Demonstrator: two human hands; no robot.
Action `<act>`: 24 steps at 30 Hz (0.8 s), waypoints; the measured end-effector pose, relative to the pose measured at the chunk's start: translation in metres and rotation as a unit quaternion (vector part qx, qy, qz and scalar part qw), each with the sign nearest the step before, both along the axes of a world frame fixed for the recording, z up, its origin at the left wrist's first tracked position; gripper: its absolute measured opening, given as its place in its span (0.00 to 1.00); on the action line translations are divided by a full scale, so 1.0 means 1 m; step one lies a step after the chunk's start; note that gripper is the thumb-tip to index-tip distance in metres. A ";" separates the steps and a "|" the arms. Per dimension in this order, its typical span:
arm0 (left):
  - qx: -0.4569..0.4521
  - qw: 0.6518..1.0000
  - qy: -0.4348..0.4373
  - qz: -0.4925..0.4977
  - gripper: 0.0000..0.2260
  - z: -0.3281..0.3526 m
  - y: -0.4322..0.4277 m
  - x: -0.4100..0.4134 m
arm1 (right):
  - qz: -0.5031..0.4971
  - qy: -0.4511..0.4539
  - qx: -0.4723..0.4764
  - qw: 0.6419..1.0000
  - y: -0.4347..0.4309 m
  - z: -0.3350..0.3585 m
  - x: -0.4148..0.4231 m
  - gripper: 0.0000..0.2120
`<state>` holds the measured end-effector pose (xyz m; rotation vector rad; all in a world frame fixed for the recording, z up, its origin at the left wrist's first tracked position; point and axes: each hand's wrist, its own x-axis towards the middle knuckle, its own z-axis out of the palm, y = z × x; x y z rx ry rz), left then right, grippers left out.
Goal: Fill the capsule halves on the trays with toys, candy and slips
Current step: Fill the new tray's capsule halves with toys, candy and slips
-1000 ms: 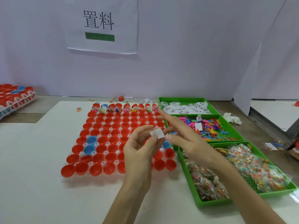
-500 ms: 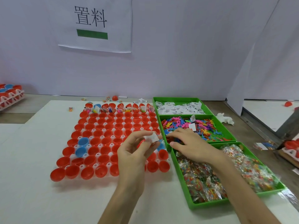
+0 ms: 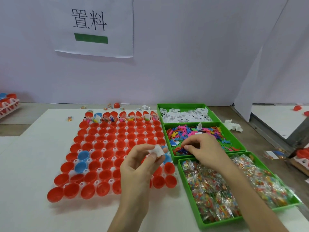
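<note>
Red and blue plastic capsule halves (image 3: pixel 107 146) sit open-side up in a white moulded tray (image 3: pixel 101 169) on a white table; the farthest row already holds items. Above the tray's right edge, the left hand (image 3: pixel 137 166) pinches a small white folded paper slip (image 3: pixel 156 151) between thumb and fingertips. The right hand (image 3: pixel 204 148) rests in the middle green plastic bin (image 3: pixel 168 143), curled fingers pinching among the colourful plastic toys (image 3: pixel 184 131). Beyond it, a second green bin (image 3: pixel 180 105) holds more slips; a nearer green bin (image 3: pixel 190 198) holds clear candy bags (image 3: pixel 217 190).
</note>
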<state>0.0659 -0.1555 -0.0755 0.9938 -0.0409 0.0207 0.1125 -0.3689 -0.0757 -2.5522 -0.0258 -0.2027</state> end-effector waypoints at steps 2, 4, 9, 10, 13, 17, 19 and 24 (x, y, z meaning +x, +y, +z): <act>-0.004 1.000 0.007 -0.009 0.14 0.000 0.000 0.001 | -0.023 -0.018 0.019 0.999 0.000 -0.001 0.001 0.09; -0.009 1.000 0.011 -0.016 0.13 -0.002 0.000 0.002 | -0.049 -0.040 0.054 0.997 -0.002 -0.001 0.001 0.12; -0.016 0.999 0.016 -0.038 0.04 -0.007 -0.001 0.003 | -0.079 -0.053 0.110 0.989 -0.006 0.001 0.002 0.11; -0.014 0.999 0.020 -0.039 0.04 -0.009 -0.001 0.004 | -0.083 -0.052 0.122 0.988 -0.007 0.002 0.001 0.10; -0.017 0.998 0.032 -0.044 0.04 -0.011 -0.002 0.006 | -0.098 -0.050 0.168 0.980 -0.010 0.001 0.002 0.10; -0.029 0.998 0.025 -0.054 0.04 -0.012 -0.004 0.006 | -0.109 -0.062 0.223 0.967 -0.011 0.002 0.001 0.11; -0.024 0.998 0.017 -0.061 0.04 -0.012 -0.003 0.006 | -0.112 -0.074 0.230 0.964 -0.009 0.002 0.000 0.10; -0.012 0.998 0.014 -0.058 0.04 -0.008 -0.002 0.003 | -0.124 -0.104 0.274 0.948 -0.008 0.005 -0.003 0.07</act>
